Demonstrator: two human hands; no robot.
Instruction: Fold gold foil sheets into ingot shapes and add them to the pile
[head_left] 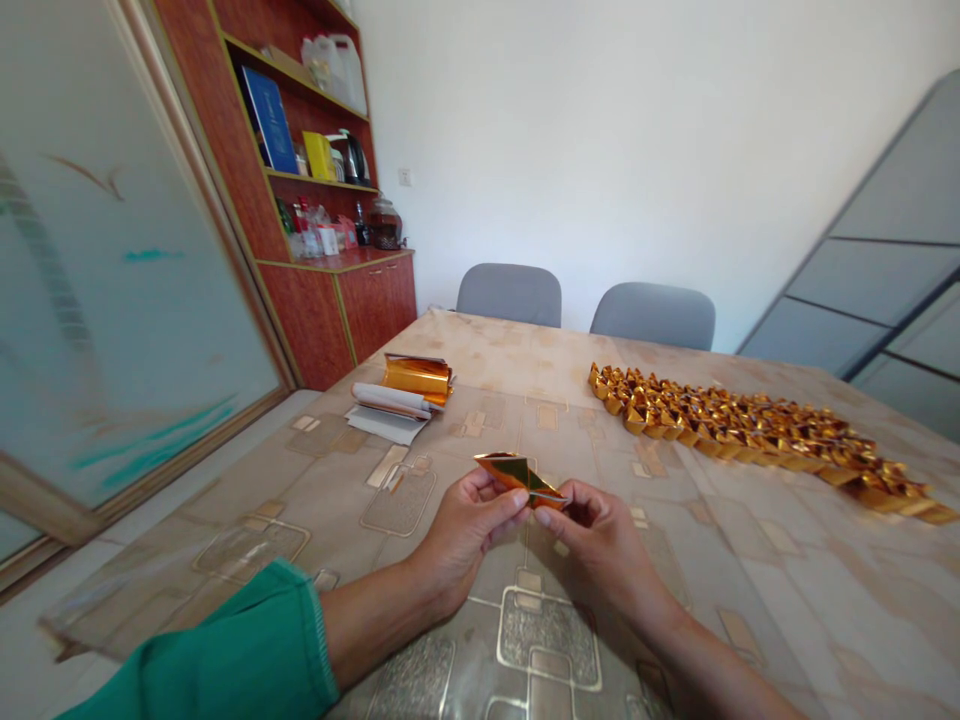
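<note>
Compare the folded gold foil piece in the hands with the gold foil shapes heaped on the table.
The angular gold foil piece is single, flatter, and pinched between left hand and right hand; the plump gold foil shapes are many, heaped in a band, untouched. Both shine gold.

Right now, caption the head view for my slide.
Left hand and right hand pinch folded gold foil above a patterned tablecloth, beside piled foil ingots.

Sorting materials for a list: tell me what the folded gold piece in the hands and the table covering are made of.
The folded gold piece looks like thin metallic foil paper: mirror-bright gold face, crisp creases. The table covering seems glossy printed plastic or vinyl, judging by its sheen and slight wrinkles; the exact plastic cannot be told.
</note>
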